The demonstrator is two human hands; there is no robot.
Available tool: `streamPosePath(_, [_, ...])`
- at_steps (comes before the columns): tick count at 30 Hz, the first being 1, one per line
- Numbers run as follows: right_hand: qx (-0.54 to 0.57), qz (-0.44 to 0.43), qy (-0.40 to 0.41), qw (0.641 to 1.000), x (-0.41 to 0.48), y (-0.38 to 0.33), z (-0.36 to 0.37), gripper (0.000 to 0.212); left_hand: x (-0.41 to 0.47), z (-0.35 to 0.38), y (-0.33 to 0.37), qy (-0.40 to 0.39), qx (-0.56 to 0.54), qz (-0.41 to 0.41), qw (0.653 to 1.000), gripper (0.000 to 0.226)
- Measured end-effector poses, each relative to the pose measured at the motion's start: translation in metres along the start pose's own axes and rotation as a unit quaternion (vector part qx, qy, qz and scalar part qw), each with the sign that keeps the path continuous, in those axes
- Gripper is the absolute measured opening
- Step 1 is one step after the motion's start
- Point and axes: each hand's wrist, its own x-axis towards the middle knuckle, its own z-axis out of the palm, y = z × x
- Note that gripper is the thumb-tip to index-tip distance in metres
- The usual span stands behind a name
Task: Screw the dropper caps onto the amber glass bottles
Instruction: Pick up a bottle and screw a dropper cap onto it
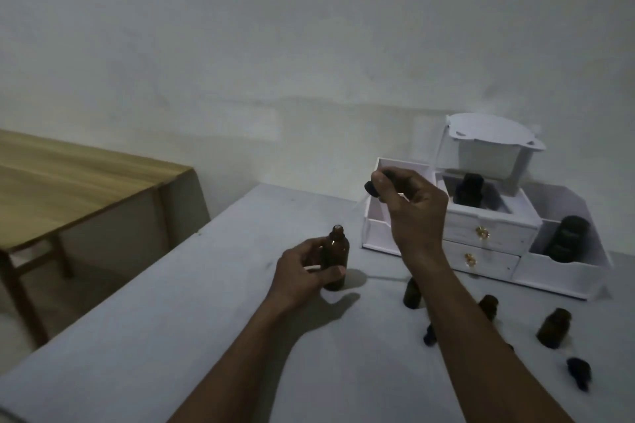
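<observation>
An uncapped amber bottle [335, 257] stands upright on the grey table [171, 336], and my left hand [302, 273] grips its lower body. My right hand [410, 213] is raised above and to the right of it, pinching a black dropper cap [372, 187] between thumb and fingers. Three more open amber bottles stand at the right: one [412, 294] beside my right forearm, one [488, 306] behind it, one [554, 328] further right. Two loose dark caps [580, 373] [429, 335] lie near them.
A white desktop organizer [488, 237] with two small drawers stands at the back right, with capped dark bottles [468, 189] [568, 239] in its compartments. A wooden table [68, 189] stands to the left across a gap. A plain wall lies behind.
</observation>
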Motion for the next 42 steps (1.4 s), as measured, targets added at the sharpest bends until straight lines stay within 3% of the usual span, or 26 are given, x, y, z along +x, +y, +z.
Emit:
streamPosePath(19, [-0.109, 0.043, -0.086, 0.989, -0.021, 0.034, 0.029, 0.021, -0.004, 0.009, 0.003, 0.011, -0.028, -0.049, 0.998, 0.053])
streamPosePath(27, [-0.146, 0.082, -0.125, 0.978, -0.029, 0.046, 0.026, 0.018, -0.008, 0.008, 0.004, 0.008, -0.027, -0.026, 0.999, 0.053])
streamPosePath(42, [-0.155, 0.081, -0.114, 0.978, -0.03, 0.048, 0.028, 0.011, -0.008, 0.01, 0.005, 0.012, -0.037, -0.042, 0.998, 0.049])
